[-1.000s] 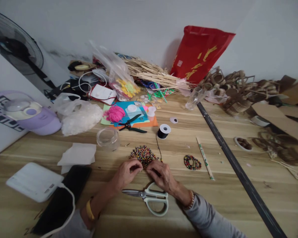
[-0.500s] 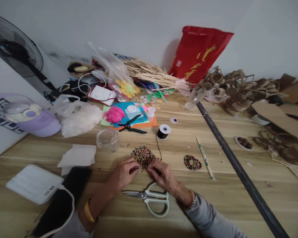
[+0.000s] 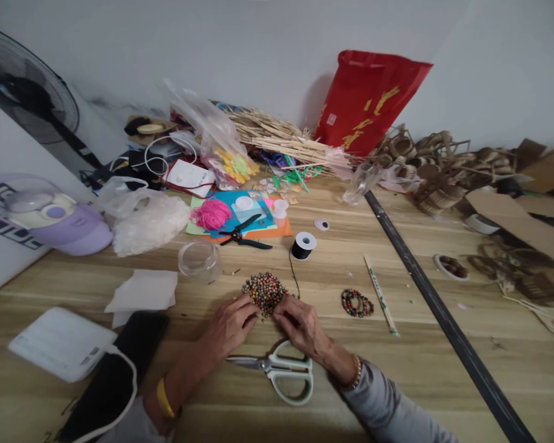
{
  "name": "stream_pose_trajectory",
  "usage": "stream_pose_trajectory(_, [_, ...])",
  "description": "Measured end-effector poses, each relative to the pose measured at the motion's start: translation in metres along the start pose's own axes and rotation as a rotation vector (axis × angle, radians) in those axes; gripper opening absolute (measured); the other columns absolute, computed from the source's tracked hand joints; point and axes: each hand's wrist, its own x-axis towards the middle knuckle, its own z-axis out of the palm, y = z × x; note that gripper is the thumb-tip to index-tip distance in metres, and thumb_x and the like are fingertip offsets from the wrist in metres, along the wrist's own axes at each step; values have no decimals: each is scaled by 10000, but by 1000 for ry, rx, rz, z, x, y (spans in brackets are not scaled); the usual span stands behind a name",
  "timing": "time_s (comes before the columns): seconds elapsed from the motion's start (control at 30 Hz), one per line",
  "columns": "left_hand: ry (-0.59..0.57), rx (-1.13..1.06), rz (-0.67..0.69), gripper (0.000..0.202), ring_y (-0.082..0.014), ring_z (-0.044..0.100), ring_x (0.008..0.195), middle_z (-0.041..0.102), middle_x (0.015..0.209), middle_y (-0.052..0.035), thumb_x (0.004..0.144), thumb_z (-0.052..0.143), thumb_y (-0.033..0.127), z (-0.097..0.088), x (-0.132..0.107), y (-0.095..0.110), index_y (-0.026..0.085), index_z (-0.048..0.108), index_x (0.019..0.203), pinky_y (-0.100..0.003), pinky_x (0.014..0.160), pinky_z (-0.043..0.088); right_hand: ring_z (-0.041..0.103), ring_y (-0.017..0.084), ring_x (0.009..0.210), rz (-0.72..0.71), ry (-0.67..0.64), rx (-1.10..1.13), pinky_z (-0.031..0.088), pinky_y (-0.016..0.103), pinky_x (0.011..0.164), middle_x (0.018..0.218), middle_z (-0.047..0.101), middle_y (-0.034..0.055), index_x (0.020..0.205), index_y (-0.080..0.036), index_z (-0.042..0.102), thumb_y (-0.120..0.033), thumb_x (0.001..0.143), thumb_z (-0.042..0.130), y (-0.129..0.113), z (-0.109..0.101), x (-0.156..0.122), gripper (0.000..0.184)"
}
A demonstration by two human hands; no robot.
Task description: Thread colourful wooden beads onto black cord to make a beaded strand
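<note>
A heap of small multicoloured beads (image 3: 264,290) lies on the wooden table, just beyond my fingertips. My left hand (image 3: 233,323) is closed in a pinch at the heap's near left edge; what it holds is too small to make out. At the near right edge my right hand (image 3: 301,325) is also pinched. A black cord (image 3: 293,275) runs from a white-flanged spool (image 3: 303,245) down to that hand, which appears to grip it; its end is hidden. Scissors with pale handles (image 3: 290,373) lie below the hands, close to my right wrist.
A coiled bead strand (image 3: 357,303) and a thin stick (image 3: 381,295) lie to the right. Leftward are a clear jar (image 3: 199,261), white paper (image 3: 143,290), a white power bank (image 3: 63,343) and a dark phone (image 3: 117,375). Pliers (image 3: 242,234) and pink yarn (image 3: 211,214) sit farther back.
Both hands stay pinched by the bead heap with barely any movement. The whole view has shifted very slightly.
</note>
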Motion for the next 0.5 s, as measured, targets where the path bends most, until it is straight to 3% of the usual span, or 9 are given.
stream_pose_trajectory(0.27, [23, 53, 30, 171, -167, 608, 775, 643, 842, -44, 845, 508, 90, 2, -2, -1, 170, 655, 810, -281, 730, 495, 523, 131, 635, 121, 39, 69, 419, 230, 597, 695, 568, 24, 760, -168, 579, -242, 890, 493, -5, -3, 4, 172])
stream_pose_trajectory(0.5, [83, -144, -11, 150, -147, 620, 731, 663, 789, -37, 805, 546, 81, 1, 0, 4, 168, 663, 775, -236, 687, 492, 503, 117, 576, 198, 54, 123, 398, 215, 532, 646, 568, 14, 746, -156, 591, -288, 881, 515, -5, -3, 5, 203])
